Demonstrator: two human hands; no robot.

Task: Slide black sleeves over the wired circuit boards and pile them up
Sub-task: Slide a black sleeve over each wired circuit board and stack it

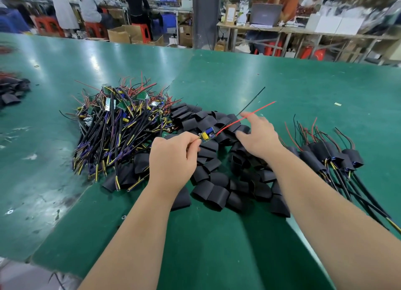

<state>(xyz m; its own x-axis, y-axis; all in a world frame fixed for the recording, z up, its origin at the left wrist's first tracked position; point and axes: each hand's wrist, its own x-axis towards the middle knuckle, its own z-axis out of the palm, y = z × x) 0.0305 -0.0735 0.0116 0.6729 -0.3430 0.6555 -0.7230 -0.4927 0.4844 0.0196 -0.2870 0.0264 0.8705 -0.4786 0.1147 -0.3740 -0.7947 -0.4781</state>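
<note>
At my left fingertips: my left hand [173,157] pinches one end of a small circuit board [207,134] between thumb and forefinger, over the loose sleeves.
Board: green, with a yellow part and a blue part; a red wire [245,116] and a black wire [251,101] run off its far end.
Right hand: my right hand [260,135] is spread and relaxed over the black sleeves [217,192], gripping nothing; I cannot tell whether it touches them.
Left heap: bare wired boards [121,125], tangled.
Right heap: sleeved boards [334,155], their cables cut off by the frame edge.
Table: green table [217,246].
Boxes: cardboard boxes [121,35] beyond the table, contents too blurred to tell.
</note>
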